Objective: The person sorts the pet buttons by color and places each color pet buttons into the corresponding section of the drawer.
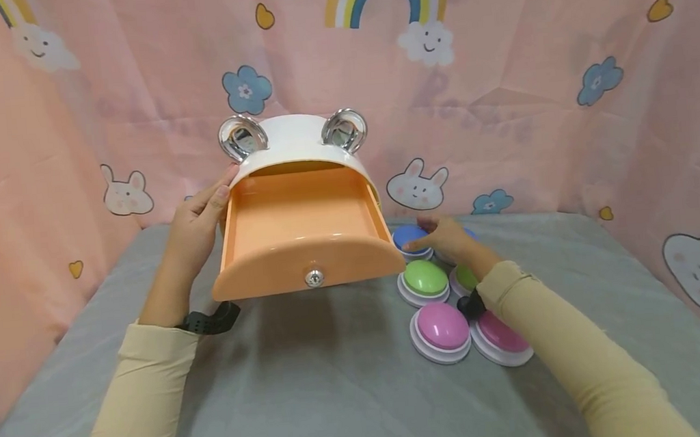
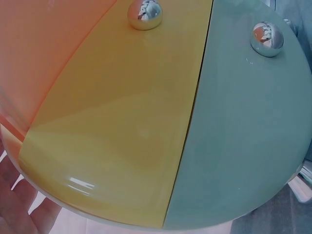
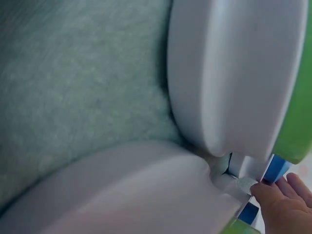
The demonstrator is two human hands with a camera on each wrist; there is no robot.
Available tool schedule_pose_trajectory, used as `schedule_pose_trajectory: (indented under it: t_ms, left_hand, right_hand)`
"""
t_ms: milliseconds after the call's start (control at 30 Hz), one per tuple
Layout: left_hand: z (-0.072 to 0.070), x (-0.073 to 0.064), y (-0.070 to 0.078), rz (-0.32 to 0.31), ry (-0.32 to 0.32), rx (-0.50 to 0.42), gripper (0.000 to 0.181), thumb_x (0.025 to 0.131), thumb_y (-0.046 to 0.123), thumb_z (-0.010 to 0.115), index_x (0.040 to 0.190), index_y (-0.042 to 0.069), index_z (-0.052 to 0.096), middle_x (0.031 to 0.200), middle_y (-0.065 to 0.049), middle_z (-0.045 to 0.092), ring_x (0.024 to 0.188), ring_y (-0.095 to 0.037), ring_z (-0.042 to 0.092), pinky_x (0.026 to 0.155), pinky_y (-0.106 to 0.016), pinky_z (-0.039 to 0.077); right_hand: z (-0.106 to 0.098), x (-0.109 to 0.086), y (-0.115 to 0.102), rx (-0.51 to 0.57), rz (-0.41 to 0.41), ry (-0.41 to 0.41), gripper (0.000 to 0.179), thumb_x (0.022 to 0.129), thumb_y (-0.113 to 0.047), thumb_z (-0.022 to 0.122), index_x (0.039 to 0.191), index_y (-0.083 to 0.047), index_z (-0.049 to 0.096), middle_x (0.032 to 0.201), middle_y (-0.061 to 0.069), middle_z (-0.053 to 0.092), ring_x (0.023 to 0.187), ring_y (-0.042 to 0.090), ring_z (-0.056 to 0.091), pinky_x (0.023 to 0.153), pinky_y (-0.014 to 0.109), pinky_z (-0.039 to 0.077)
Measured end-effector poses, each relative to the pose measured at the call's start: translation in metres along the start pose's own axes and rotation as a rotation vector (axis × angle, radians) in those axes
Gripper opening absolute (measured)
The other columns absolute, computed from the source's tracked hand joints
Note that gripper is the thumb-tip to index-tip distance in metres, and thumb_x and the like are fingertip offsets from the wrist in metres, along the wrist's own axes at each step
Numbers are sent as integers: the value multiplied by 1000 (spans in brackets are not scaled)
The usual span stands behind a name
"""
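Note:
A rounded white drawer cabinet (image 1: 294,130) with shiny ring-shaped ears has its orange drawer (image 1: 300,209) pulled far out. My left hand (image 1: 193,224) rests against the cabinet's left side, fingers extended along the white shell. In the left wrist view, fingertips (image 2: 44,214) lie at the shell's rim, beside the yellow drawer (image 2: 122,122) and green drawer (image 2: 243,126). To the right, my right hand (image 1: 450,238) pinches the edge of a blue push button (image 1: 410,236) between thumb and fingers. Another blue button (image 1: 470,234) is mostly hidden behind that hand.
Nearer me stand two green buttons (image 1: 425,278) and two pink buttons (image 1: 443,326), all on white round bases. A grey cloth (image 1: 315,399) covers the table. Behind it hangs a pink curtain (image 1: 522,136) printed with rabbits and rainbows.

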State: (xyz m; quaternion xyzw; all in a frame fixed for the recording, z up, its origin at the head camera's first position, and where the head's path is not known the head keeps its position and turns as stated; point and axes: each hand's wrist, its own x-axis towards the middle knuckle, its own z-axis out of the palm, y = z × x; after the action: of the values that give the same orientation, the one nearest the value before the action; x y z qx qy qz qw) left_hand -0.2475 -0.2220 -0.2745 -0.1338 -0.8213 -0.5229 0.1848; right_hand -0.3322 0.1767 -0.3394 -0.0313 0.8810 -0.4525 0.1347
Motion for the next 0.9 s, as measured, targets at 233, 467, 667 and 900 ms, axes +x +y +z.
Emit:
schedule_pose_trajectory:
  t_ms: [233,467,667,900]
  left_hand:
    - [2,1,1,13,-5,-8,44,106,41,43,147,28,49,157,5,41,148,-17,35,122,-42,32]
    - [2,1,1,6,-12,-15,42,107,37,41,148,27,48,158,4,39,149,-17,34,123,-43,31]
    - [2,0,0,3,-11,-5,42,107,36,41,148,28,47,158,4,40,149,-17,34,123,-44,31]
    - [2,1,0,6,3,6,42,107,36,41,147,29,48,157,4,41,148,-18,36,122,-45,33]
  right_hand:
    - [2,-1,2,-94,70,-2,92,86,-28,79,157,-3,26,163,20,27,152,37,23,126,49,22]
    - [7,-2,2,-112,72,43,88,85,-22,79,155,0,31,160,23,31,149,40,28,124,51,25]
    - [4,-4,-7,-81,-13,84,86,82,-16,80,152,2,34,158,23,35,147,40,34,123,49,30]
    - [-10,-18,-36,-119,-68,146,83,82,-21,81,152,-4,39,156,21,40,144,38,40,120,49,35]
